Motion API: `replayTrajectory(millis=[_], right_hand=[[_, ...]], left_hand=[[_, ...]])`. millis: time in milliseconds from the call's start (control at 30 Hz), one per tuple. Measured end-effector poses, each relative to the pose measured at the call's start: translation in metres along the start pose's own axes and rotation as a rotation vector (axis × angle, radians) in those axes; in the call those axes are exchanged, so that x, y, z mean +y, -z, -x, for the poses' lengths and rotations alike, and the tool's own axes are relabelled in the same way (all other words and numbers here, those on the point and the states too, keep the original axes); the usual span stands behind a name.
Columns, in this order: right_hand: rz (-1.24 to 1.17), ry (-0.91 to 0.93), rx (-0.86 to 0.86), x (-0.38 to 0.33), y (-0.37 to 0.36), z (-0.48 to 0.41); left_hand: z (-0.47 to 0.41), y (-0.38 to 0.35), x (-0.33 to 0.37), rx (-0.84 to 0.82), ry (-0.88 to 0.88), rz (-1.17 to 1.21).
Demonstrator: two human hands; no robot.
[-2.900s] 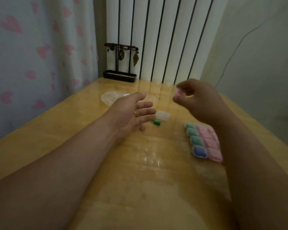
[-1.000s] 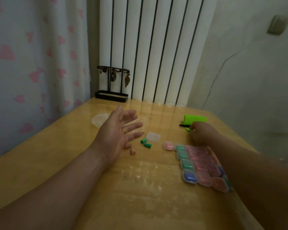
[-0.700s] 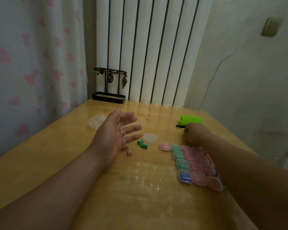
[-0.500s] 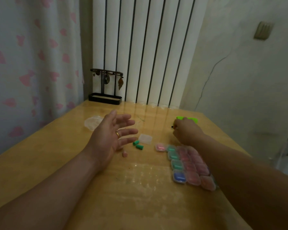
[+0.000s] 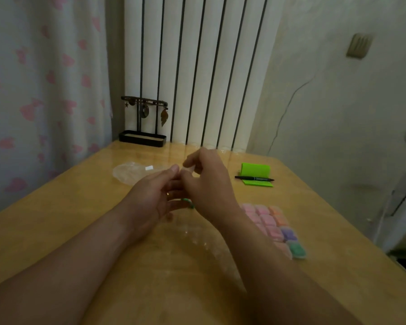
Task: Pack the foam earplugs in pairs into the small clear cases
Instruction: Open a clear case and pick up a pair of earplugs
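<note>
Two hands meet over the middle of the table (image 5: 80, 207). The left hand (image 5: 150, 202) is palm-up-ish with fingers mostly straight and grips nothing I can see. The right hand (image 5: 209, 186) sits just right of it with curled fingers touching or overlapping the left fingertips. I can't tell whether it's pinching something, as the gap is hidden and blurred. One green earplug (image 5: 188, 203) peeks out low between the two hands, on or just above the tabletop. The filled cases (image 5: 271, 225) sit in a tight block on the right, near side, mostly pink plus a purple and a green one. No empty clear case is visible, so if one's out it's behind the hands. My read is that we're mid-cycle, gathering a pair for the next case, with nothing seated or lidded yet. Next move needs two matching plugs in hand, an open case brought in, both plugs pressed in side by side, and the lid snapped shut. Foam is springy, so the plugs want squeezing before the lid closes. Off-task items are a black marker (image 5: 254, 178) on a green pad (image 5: 256, 170) at far right and a plastic bag (image 5: 129, 173) at far left.
</note>
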State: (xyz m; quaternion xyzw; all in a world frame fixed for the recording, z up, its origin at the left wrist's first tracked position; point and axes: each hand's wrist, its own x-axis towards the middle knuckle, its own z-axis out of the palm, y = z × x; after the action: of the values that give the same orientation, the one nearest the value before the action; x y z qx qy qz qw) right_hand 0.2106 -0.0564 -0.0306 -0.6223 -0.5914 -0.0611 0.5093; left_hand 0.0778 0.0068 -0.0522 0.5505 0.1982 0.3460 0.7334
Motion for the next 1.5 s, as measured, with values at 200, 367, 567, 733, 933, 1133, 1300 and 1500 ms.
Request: replayTrajectory(millis=[200, 367, 567, 733, 933, 1133, 1300, 1500], right_hand=[[-0.161, -0.021, -0.036, 0.004, -0.001, 0.014], [-0.191, -0.139, -0.029, 0.014, 0.011, 0.014], [-0.267, -0.192, -0.046, 0.014, 0.013, 0.014], [-0.249, -0.162, -0.058, 0.011, 0.009, 0.017], [-0.149, -0.090, -0.186, 0.012, 0.010, 0.018], [-0.053, -0.092, -0.187, 0.013, 0.011, 0.018], [-0.297, -0.260, -0.309, 0.015, 0.017, 0.013], [-0.547, -0.506, -0.310, 0.017, 0.017, 0.010]], left_hand=[[-0.003, 0.007, -0.001, 0.052, -0.069, -0.012], [0.003, -0.001, 0.003, 0.084, -0.191, -0.293], [0.006, -0.002, 0.001, 0.159, -0.291, -0.494], [0.003, 0.001, -0.002, 0.152, -0.272, -0.415], [0.002, 0.002, -0.002, 0.131, -0.253, -0.413], [0.002, 0.004, -0.002, 0.077, -0.211, -0.377], [-0.001, 0.011, 0.000, 0.146, -0.214, -0.418], [0.002, 0.011, 0.001, 0.088, -0.259, -0.506]])
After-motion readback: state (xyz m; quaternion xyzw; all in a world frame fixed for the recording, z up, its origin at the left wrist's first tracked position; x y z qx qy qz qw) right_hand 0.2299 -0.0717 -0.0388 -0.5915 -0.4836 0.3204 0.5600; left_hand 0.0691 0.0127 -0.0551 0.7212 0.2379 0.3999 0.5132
